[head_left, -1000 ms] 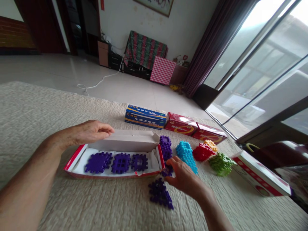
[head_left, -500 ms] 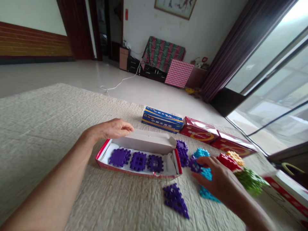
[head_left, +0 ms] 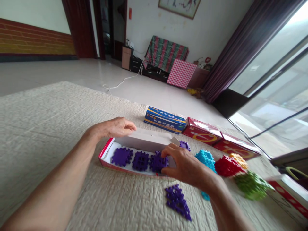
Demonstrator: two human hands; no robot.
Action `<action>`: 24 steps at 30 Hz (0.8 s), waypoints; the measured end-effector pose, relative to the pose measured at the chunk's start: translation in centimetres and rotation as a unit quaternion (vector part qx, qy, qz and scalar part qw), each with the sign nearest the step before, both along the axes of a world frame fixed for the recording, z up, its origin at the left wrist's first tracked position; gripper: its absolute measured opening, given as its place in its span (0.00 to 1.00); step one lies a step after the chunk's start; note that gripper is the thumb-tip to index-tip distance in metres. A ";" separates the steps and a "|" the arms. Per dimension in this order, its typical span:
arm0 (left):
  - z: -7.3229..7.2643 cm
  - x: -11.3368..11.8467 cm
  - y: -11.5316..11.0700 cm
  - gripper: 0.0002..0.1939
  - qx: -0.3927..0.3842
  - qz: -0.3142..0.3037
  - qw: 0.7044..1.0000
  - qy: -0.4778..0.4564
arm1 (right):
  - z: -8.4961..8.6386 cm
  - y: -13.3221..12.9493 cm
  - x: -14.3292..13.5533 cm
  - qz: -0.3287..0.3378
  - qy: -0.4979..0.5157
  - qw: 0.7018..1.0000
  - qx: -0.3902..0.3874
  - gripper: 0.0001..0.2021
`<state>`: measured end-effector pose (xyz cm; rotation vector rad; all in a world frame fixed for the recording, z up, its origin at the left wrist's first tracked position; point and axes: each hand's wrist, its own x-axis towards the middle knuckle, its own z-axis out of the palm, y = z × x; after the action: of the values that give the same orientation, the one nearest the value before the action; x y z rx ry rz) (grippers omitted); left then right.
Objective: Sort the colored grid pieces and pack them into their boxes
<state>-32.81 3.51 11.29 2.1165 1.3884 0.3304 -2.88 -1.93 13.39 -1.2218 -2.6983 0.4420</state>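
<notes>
An open red-and-white cardboard box (head_left: 104, 154) lies in front of me, lined with white material. Inside it sit a solid purple interlocking tile (head_left: 122, 156) and a purple window tile (head_left: 141, 161). My right hand (head_left: 179, 160) reaches into the box's right end, thumb and fingers closed on a purple notched tile (head_left: 157, 162). That tile covers the spot of another purple tile. My left hand (head_left: 120, 127) is curled at the left corner of the raised white lid (head_left: 150, 137), pinching its edge. Purple triangular tiles (head_left: 178, 202) lie before the box.
Behind the box stand a blue box (head_left: 165, 119) and two red boxes (head_left: 202, 132). To the right are piles of blue tiles (head_left: 205, 158), red tiles (head_left: 228, 166), yellow tiles (head_left: 238, 160) and green tiles (head_left: 252, 184). Another purple tile (head_left: 184, 145) shows behind my right hand.
My right hand has moved left from beside the blue tiles into the box, carrying a purple tile onto the rightmost one. My left hand stays at the lid.
</notes>
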 end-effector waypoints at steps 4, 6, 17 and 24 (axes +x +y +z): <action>0.0 0.0 0.0 0.20 -0.004 0.007 1.000 0.004 | -0.2 -0.1 0.3 -0.004 0.002 1.000 0.011 0.11; 0.0 0.0 0.0 0.20 -0.009 0.009 1.000 0.004 | 0.0 -0.3 0.4 -0.010 0.013 1.000 0.013 0.12; 0.3 0.3 -0.1 0.19 -0.020 0.004 1.000 0.008 | -0.7 0.0 8.5 -0.187 0.120 0.966 0.134 0.06; 0.2 0.4 -0.1 0.18 -0.031 0.001 0.999 0.025 | -4.1 1.2 9.8 -0.198 0.070 0.973 0.095 0.09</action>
<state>-32.40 3.46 11.53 2.0862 1.4105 0.2342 6.92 -0.72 9.31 -1.5531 -2.2421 0.2021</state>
